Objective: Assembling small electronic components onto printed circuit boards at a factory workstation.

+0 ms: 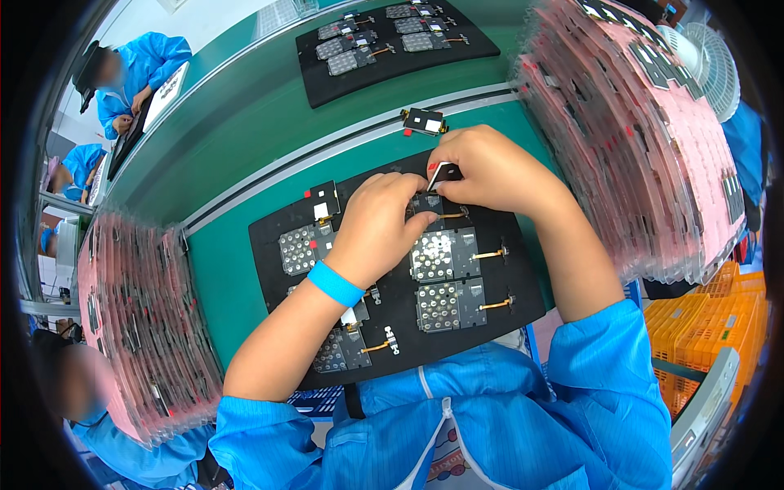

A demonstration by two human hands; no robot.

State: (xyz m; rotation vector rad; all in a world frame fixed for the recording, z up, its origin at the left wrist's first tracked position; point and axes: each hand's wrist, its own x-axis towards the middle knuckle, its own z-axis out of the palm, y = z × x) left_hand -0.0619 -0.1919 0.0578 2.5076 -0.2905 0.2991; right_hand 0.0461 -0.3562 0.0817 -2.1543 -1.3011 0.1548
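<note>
Here, at the left, a stack of pink sheets [143,327] stands near the black mat [506,333] on the green table [222,265]. Next comes the left hand [380,216], bent over a circuit board [430,202]; whether it grips, I cannot tell. Then, near this board's far edge, a small black piece [447,173] is pinched by the right hand [490,167].

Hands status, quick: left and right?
Left hand: at a circuit board, thumb spread from the fingers; whether it grips can't be told.
Right hand: closed, pinching a small black module.
</note>
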